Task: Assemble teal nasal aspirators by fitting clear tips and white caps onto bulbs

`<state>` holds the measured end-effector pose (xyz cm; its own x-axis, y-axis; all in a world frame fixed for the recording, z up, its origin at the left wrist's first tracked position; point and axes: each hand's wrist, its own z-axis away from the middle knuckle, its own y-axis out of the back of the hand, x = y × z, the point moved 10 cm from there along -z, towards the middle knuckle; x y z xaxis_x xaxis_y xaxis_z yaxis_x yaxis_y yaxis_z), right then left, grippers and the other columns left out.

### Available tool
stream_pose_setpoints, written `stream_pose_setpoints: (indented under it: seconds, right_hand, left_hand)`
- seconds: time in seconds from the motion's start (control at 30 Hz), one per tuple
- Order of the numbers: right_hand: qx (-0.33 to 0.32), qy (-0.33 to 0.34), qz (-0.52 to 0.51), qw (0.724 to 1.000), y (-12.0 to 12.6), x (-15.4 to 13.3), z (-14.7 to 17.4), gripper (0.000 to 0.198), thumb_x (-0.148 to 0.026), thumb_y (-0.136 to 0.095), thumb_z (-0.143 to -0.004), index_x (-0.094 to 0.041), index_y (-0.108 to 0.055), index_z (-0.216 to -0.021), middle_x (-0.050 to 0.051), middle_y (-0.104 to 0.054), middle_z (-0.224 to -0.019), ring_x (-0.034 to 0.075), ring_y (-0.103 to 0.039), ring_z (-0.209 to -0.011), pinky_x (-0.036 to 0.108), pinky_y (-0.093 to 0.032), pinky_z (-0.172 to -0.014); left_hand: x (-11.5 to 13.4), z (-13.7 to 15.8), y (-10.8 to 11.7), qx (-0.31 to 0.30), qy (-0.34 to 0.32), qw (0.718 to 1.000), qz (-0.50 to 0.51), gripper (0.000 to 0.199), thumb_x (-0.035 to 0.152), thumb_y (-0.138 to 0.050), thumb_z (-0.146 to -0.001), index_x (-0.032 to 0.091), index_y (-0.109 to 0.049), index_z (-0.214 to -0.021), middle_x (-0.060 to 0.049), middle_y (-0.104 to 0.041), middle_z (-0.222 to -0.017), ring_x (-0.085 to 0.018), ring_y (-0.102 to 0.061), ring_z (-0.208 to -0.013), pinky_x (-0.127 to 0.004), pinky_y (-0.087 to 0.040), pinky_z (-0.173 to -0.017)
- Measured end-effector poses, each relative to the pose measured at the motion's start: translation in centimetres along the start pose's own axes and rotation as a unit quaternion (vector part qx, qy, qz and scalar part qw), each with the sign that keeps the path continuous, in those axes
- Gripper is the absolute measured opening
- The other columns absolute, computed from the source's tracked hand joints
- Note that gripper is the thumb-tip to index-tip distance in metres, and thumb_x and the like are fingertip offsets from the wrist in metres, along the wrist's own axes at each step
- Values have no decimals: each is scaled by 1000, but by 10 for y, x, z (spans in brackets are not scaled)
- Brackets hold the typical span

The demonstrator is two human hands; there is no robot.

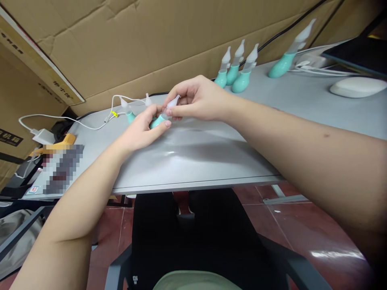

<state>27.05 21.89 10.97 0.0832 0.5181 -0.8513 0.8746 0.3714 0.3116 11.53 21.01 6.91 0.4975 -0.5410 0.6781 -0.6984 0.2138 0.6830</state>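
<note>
Both of my hands are on one nasal aspirator (158, 121), which has a teal bulb, a clear middle and a whitish pointed tip. My left hand (145, 127) is wrapped round the bulb, partly covering it. At the base of the tip, my right hand (196, 100) pinches with thumb and fingers; the tip points up and to the right. Just behind my left hand stand another aspirator (130, 117) and the white tip of a further one (148, 100), its lower part hidden by the hand. Three upright aspirators (241, 82) are grouped beyond my right wrist.
One more aspirator (282, 65) leans at the back right, near a white mouse (358, 87) and white cables. A white cable (75, 119) and charger (44, 136) lie at the left. Cardboard (181, 36) lines the back of the grey table (187, 169).
</note>
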Motion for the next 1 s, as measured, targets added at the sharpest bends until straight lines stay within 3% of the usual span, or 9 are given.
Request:
stream_pose_setpoints:
  seconds: [0.1,0.2,0.4,0.53,0.7,0.8,0.87,0.93,1.0]
  right_hand:
    - [71,-22,13,997,16,-9,0,37,13,-82,-97,-21,-84,-86,-3,-74,-73,13,-69,-66,24,-56,-64]
    - [165,-56,29,984,34,-13,6,46,19,-71,-103,-21,-78,-81,-6,-67,-65,10,-62,-61,25,-49,-62]
    - [218,-18,104,970,46,-12,10,34,12,-79,-100,-22,-77,-99,1,-71,-89,15,-66,-82,32,-53,-82]
    - [143,-108,251,951,43,19,2,27,0,-88,-104,-23,-76,-101,9,-78,-101,16,-64,-83,38,-54,-88]
    - [67,-147,264,951,34,42,-4,21,-4,-83,-116,-21,-72,-111,12,-84,-116,20,-70,-97,40,-53,-94]
    - [48,-158,276,947,33,49,-4,16,-6,-87,-115,-18,-77,-118,11,-84,-113,19,-71,-94,39,-54,-92]
    - [31,-169,303,937,32,54,-5,19,-9,-92,-112,-18,-78,-121,10,-82,-107,19,-70,-91,39,-54,-90]
    - [19,-180,326,928,33,61,-6,26,-9,-97,-108,-18,-76,-120,8,-80,-103,20,-71,-91,40,-55,-91]
    - [14,-187,329,925,35,66,-6,36,-7,-101,-104,-19,-72,-122,9,-82,-108,21,-73,-91,40,-56,-90]
  left_hand:
    - [1,4,7,-2,27,999,-34,80,77,-77,-100,20,-72,-155,-12,-78,-152,-3,-67,-84,-22,-54,-72]
    - [7,6,16,16,47,995,-88,73,62,-80,-99,20,-74,-159,-9,-85,-132,-2,-62,-73,-24,-53,-72]
    - [17,7,8,-27,68,981,-181,61,45,-80,-104,15,-75,-158,-6,-86,-105,-11,-72,-85,-34,-63,-92]
    - [31,10,-11,-107,51,976,-185,54,36,-73,-109,16,-77,-158,-7,-89,-108,-10,-74,-90,-30,-57,-91]
    - [55,23,-31,-179,63,945,-267,49,39,-66,-114,21,-77,-158,-8,-91,-127,-15,-77,-100,-32,-44,-83]
    - [72,48,-47,-183,15,936,-301,45,47,-64,-117,25,-79,-153,-6,-89,-142,-22,-84,-120,-37,-50,-84]
    - [104,78,-52,-81,-147,950,-265,38,49,-59,-119,28,-83,-140,-2,-92,-125,-14,-86,-110,-35,-60,-80]
    - [128,132,-40,85,-293,934,-185,28,38,-81,-108,20,-80,-129,-3,-90,-116,-8,-84,-103,-24,-72,-90]
    - [116,182,-26,192,-281,932,-122,28,28,-89,-99,18,-79,-123,-4,-87,-107,-8,-79,-95,-23,-72,-85]
